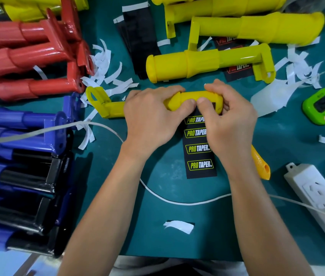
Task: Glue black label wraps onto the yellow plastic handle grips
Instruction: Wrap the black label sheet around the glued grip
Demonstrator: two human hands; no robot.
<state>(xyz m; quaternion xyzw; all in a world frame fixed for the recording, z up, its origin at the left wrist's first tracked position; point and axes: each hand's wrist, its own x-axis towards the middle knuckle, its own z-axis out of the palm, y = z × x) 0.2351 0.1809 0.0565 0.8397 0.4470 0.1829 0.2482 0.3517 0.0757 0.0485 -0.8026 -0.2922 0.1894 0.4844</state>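
Both my hands are on the same yellow grip (197,96), right in the middle of the tabletop (157,236). It lies sideways: long axis runs left to right, bracket end pointing at the left edge, rounded end toward the right edge. My left hand (149,118) is curled around its middle. My right hand (227,120) is curled over the rounded end, thumb pressing the top of the black label (200,156) against the plastic. The rest of the label lies flat, trailing toward the near edge, logos facing up.

Stuff around: another bare yellow one (197,62) just behind, parallel but flipped, bracket to the right. A stack of black strips (139,36) is farther back, with white paper scraps (106,66) all over. Red grips (28,56) sit at the far left corner and blue ones (18,120) along the left edge. There's a green timer (324,105) by the right edge and a power strip (316,188) at the near right corner. A white cord (177,200) loops under both my forearms, and an orange tool (261,164) pokes out beneath my right wrist.
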